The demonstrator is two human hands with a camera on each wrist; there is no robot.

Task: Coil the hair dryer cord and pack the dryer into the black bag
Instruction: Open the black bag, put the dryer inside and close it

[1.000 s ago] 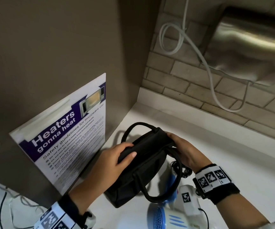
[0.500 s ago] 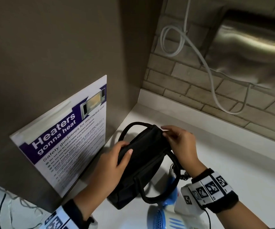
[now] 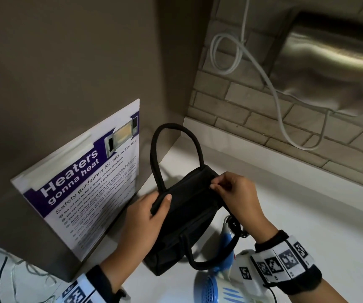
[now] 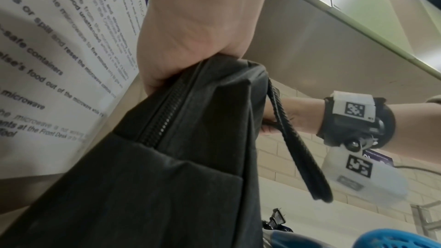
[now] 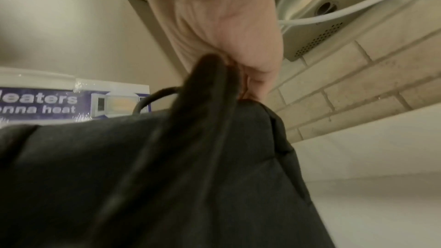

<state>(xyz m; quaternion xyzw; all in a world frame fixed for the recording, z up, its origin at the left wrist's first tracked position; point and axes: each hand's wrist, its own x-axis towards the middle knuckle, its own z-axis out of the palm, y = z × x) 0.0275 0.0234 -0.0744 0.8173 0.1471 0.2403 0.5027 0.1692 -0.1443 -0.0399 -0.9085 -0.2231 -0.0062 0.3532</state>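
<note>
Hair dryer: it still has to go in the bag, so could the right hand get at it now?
Probably not yet: the right hand pinches the black bag; the hair dryer lies under its wrist.

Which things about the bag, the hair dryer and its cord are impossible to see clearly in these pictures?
- Black bag inside: hidden in every view; the zip looks closed in the left wrist view.
- Zip pull: covered by the right hand, which pinches the bag's top; blurred in the right wrist view.
- Hair dryer: cut off by the head view's bottom edge, partly behind the bag.
- Cord: only a small dark bundle shows; whether fully coiled is unclear.
- Left hand fingers: hidden behind the bag.
</note>
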